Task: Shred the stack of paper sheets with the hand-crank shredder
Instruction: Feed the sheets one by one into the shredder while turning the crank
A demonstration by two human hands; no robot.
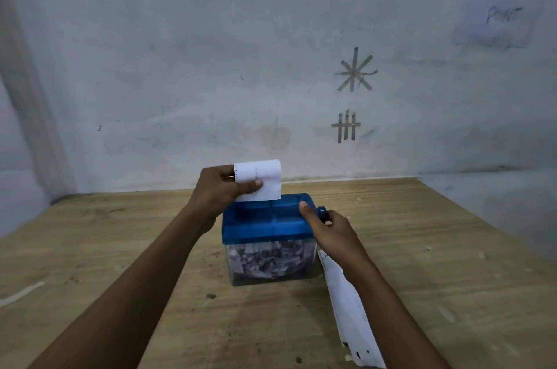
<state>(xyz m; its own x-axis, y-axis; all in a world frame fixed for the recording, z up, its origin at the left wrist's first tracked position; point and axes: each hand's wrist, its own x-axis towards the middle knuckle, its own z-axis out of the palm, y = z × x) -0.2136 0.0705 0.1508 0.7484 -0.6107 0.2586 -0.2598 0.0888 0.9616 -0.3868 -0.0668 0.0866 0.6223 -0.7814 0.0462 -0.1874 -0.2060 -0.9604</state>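
A small shredder with a blue top [265,222] and a clear bin [271,263] full of paper shreds stands mid-table. My left hand [223,187] pinches a white paper sheet [265,180] upright over the back of the blue top, its lower edge at the slot. My right hand [328,230] grips the blue crank handle [322,213] on the shredder's right side, thumb resting on the top. A stack of white paper sheets [349,311] lies on the table to the right, partly under my right forearm.
The wooden table [120,248] runs to a grey wall behind and drops off at its right edge. Small paper scraps dot the surface, and a pale strip [21,293] lies at the far left. Tape marks and a paper note hang on the wall.
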